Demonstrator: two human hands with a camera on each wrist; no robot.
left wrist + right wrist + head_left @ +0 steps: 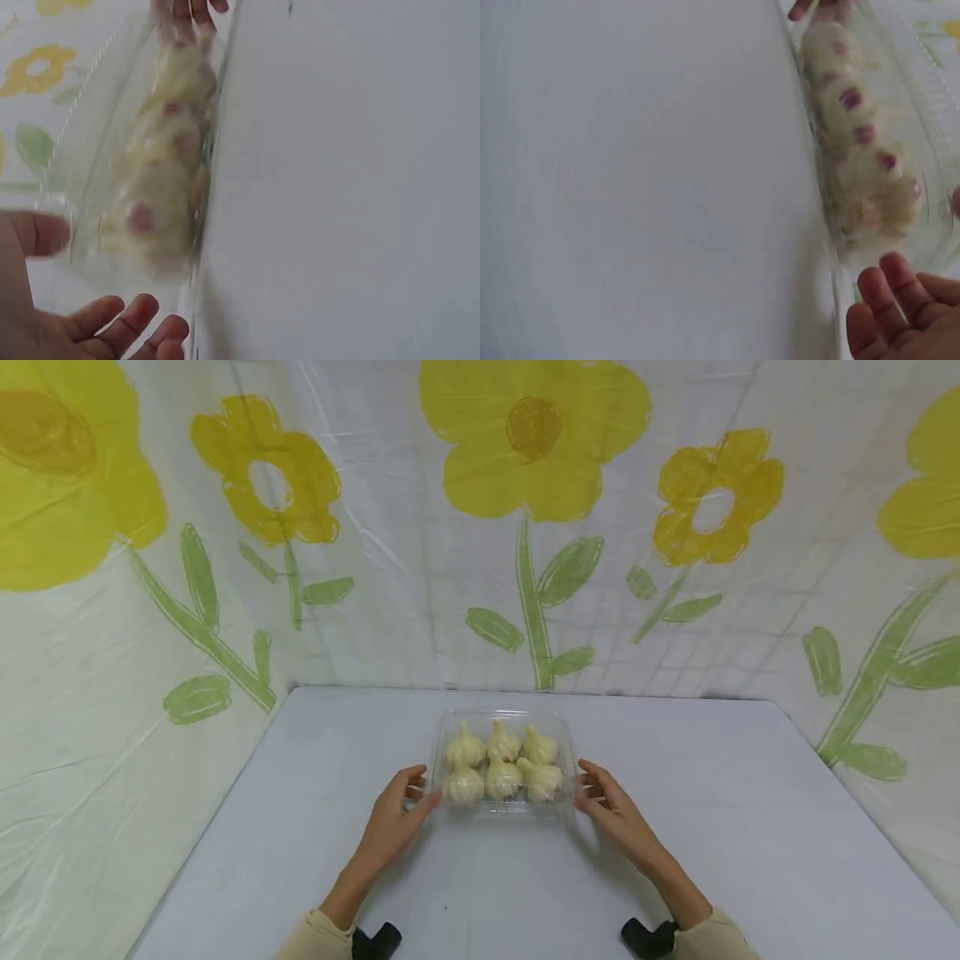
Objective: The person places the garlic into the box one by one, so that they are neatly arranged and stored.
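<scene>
A clear plastic clamshell box (501, 807) stands on the white table, its lid down over several pale garlic bulbs (504, 779) set in two rows. At the box's left side is my left hand (397, 814), thumb by the front corner and fingers loosely bent. My right hand (611, 810) mirrors it at the right side. In the left wrist view the thumb (49, 234) is right at the lid's edge, while the fingers (124, 326) are spread below the box end. The right wrist view shows relaxed fingers (889, 300) close beside the box's end.
The white table (300, 860) reaches back to a hanging sheet (390, 635) printed with yellow flowers, which also runs along both sides. Black straps or mounts (377, 941) sit at both wrists, beside beige sleeves (318, 937).
</scene>
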